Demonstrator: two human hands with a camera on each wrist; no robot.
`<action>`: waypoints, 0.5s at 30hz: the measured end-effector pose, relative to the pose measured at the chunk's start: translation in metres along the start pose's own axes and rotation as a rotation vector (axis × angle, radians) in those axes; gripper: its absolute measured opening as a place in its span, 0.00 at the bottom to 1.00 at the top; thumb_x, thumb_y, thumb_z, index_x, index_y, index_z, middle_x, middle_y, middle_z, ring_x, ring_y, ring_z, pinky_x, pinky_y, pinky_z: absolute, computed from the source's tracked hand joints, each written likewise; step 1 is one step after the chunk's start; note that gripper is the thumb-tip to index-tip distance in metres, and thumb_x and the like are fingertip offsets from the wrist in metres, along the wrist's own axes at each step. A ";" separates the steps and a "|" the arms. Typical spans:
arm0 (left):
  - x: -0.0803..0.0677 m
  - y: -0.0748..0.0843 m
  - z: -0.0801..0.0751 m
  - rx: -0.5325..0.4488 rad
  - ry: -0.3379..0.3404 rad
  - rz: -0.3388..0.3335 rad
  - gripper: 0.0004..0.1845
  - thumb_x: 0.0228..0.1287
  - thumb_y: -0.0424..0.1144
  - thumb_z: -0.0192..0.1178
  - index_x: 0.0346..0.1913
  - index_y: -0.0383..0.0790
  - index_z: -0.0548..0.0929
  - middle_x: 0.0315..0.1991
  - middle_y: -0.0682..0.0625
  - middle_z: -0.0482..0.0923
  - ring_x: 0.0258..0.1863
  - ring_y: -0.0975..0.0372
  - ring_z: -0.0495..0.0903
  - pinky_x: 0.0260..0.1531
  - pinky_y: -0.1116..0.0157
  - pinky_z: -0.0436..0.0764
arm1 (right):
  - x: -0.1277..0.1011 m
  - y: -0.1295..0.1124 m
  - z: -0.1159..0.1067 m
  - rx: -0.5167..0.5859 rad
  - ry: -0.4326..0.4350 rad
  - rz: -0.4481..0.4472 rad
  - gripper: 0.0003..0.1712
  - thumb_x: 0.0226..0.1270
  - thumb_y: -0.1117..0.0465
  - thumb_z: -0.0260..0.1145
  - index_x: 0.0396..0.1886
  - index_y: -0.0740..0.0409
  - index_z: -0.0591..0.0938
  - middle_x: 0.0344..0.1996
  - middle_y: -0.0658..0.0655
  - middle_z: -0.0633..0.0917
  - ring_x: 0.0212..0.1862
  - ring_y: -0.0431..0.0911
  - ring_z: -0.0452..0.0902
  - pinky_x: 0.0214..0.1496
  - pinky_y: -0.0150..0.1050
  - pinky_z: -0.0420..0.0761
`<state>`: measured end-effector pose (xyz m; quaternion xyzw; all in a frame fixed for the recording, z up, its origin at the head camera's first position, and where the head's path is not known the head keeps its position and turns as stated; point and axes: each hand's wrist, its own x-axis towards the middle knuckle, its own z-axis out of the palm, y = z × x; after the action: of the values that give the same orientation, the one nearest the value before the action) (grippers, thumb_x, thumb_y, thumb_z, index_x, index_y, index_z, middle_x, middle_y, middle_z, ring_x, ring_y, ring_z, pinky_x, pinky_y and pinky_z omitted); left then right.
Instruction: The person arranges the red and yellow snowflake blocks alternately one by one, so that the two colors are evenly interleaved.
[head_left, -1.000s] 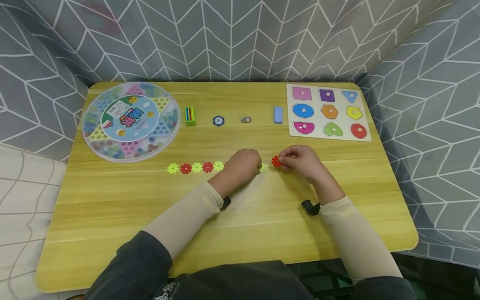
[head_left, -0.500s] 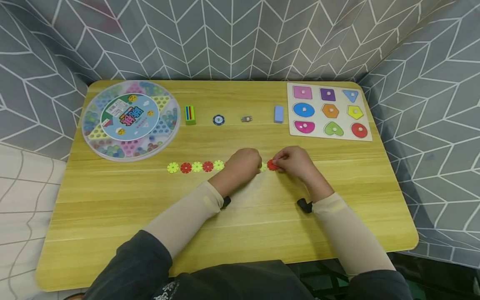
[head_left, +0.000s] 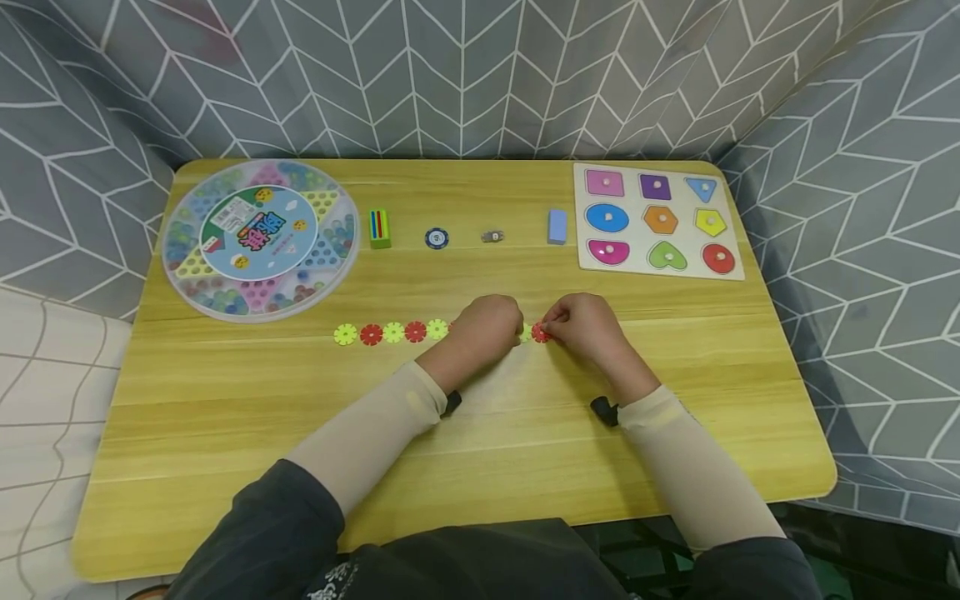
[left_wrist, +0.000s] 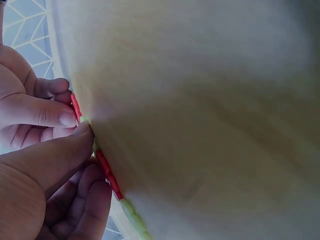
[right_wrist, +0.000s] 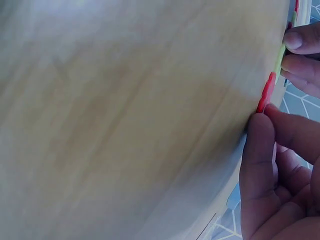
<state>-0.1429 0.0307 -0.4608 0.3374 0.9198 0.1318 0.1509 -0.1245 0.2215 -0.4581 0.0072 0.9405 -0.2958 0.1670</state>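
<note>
A row of notched plastic discs, green-yellow (head_left: 346, 334) and red (head_left: 371, 334) by turns, runs across the middle of the table. My left hand (head_left: 486, 327) covers part of the row and pinches the green-yellow disc (right_wrist: 280, 59) near its right end. Between thumb and forefinger, my right hand (head_left: 587, 327) grips the red end disc (head_left: 539, 332), whose edge meets that green-yellow disc. In the left wrist view, both hands sit close together, with the right thumb on the red disc (left_wrist: 76, 106). Another red disc (left_wrist: 108, 172) shows beside my left fingers.
At the back left lies a round marble game board (head_left: 258, 293). Along the back are a striped green block (head_left: 380, 229), a blue poker chip (head_left: 437, 238), a small grey piece (head_left: 492, 237), a blue block (head_left: 557, 227) and a shape puzzle board (head_left: 630, 192).
My right hand has moved left and slightly down with the red disc, bringing it from a gap away up against the green-yellow end disc. The left hand has stayed in place.
</note>
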 end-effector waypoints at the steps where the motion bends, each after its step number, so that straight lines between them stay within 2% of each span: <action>1: 0.000 0.000 0.000 -0.001 -0.001 -0.003 0.07 0.68 0.39 0.70 0.32 0.44 0.90 0.34 0.52 0.83 0.36 0.58 0.82 0.42 0.60 0.82 | 0.000 0.000 0.000 -0.004 0.000 -0.002 0.08 0.69 0.59 0.73 0.34 0.61 0.90 0.29 0.53 0.87 0.35 0.49 0.79 0.41 0.42 0.77; 6: 0.000 -0.002 0.001 -0.020 0.000 -0.006 0.06 0.68 0.39 0.70 0.32 0.43 0.90 0.34 0.51 0.83 0.36 0.58 0.82 0.42 0.60 0.82 | 0.003 0.002 0.001 -0.004 -0.003 0.011 0.09 0.71 0.58 0.72 0.36 0.60 0.90 0.31 0.54 0.88 0.37 0.50 0.79 0.44 0.44 0.77; 10: -0.001 -0.003 0.000 -0.044 0.019 0.016 0.05 0.67 0.36 0.69 0.32 0.42 0.90 0.34 0.51 0.83 0.36 0.58 0.81 0.41 0.60 0.82 | 0.002 0.004 0.002 0.016 0.000 0.027 0.09 0.71 0.58 0.71 0.37 0.61 0.89 0.32 0.55 0.87 0.38 0.50 0.78 0.46 0.44 0.77; 15: -0.007 -0.005 -0.004 -0.115 0.065 0.031 0.06 0.68 0.37 0.68 0.43 0.41 0.92 0.43 0.50 0.85 0.45 0.58 0.84 0.48 0.61 0.81 | -0.001 0.005 0.003 0.055 0.025 0.009 0.10 0.73 0.57 0.70 0.39 0.62 0.88 0.34 0.56 0.87 0.39 0.51 0.79 0.46 0.45 0.79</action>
<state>-0.1427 0.0218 -0.4577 0.3380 0.9097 0.1977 0.1382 -0.1223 0.2242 -0.4635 0.0199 0.9341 -0.3206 0.1561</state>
